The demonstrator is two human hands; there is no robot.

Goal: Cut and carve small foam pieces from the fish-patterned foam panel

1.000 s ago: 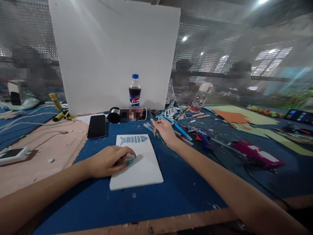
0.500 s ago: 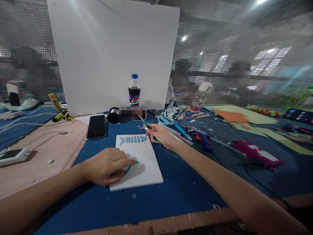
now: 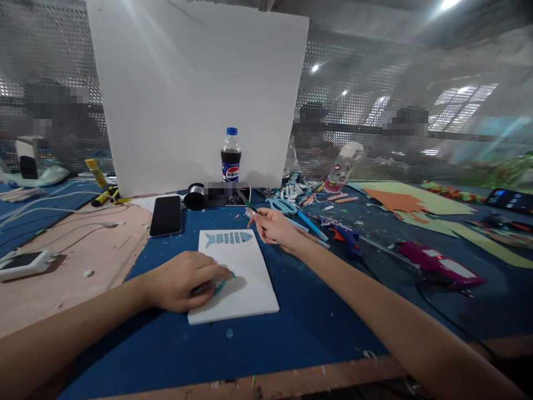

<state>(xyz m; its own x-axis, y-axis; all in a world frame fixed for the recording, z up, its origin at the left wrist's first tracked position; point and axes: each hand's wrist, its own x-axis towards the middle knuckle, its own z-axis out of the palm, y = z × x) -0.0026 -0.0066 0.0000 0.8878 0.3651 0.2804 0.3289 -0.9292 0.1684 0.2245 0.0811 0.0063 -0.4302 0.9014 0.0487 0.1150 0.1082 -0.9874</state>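
Observation:
A white foam board (image 3: 245, 278) lies on the blue table mat (image 3: 291, 328), with a blue fish shape (image 3: 228, 238) at its far edge. My left hand (image 3: 183, 280) rests on the board's near left part, fingers curled and pressing down. My right hand (image 3: 272, 226) hovers just right of the fish, fingers closed round a dark green pencil (image 3: 245, 201) that sticks up and away to the left.
A large white panel (image 3: 195, 94) stands behind a cola bottle (image 3: 230, 157). A black phone (image 3: 165, 215) lies left of the board. Blue scissors (image 3: 283, 205), a glue gun (image 3: 347, 236), scraps and coloured paper (image 3: 400, 201) crowd the right. Cables and a charger (image 3: 23, 264) lie left.
My right hand picked up the pencil and drew it left toward the fish. My left hand slid slightly nearer on the board.

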